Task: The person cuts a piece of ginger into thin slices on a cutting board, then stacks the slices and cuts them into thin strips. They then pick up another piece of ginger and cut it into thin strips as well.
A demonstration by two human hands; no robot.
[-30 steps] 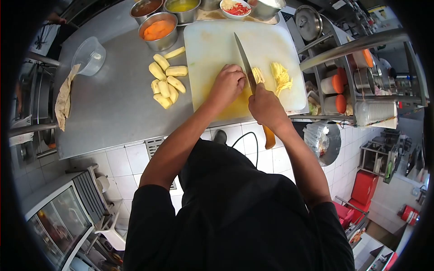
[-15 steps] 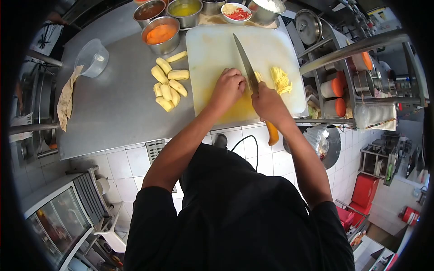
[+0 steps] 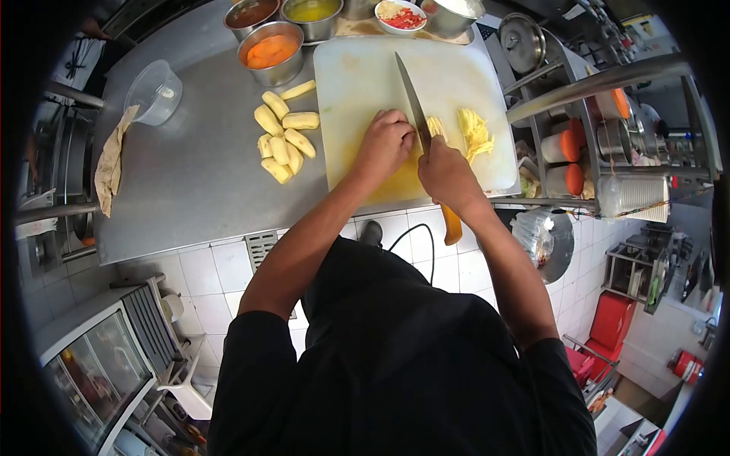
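My right hand (image 3: 449, 173) is closed round the handle of a large knife (image 3: 413, 95), whose blade points away over the white cutting board (image 3: 350, 76). Curled fingers of my left hand (image 3: 386, 144) press down on the board just left of the blade; what they hold is hidden. Thin yellow strips (image 3: 436, 128) lie right of the blade, and a bigger pile of yellow strips (image 3: 475, 135) sits farther right. Several peeled yellow pieces (image 3: 301, 121) rest on the metal table left of the board.
Metal bowls, one with orange contents (image 3: 271, 55), stand behind the board beside a white bowl of chopped red and pale bits (image 3: 401, 17). A clear plastic tub (image 3: 156, 95) and a brown cloth (image 3: 114, 163) lie at left. Metal shelving (image 3: 601, 87) stands at right.
The knife and my right hand have shifted slightly left, closer to my left hand. More yellow strips show right of the blade.
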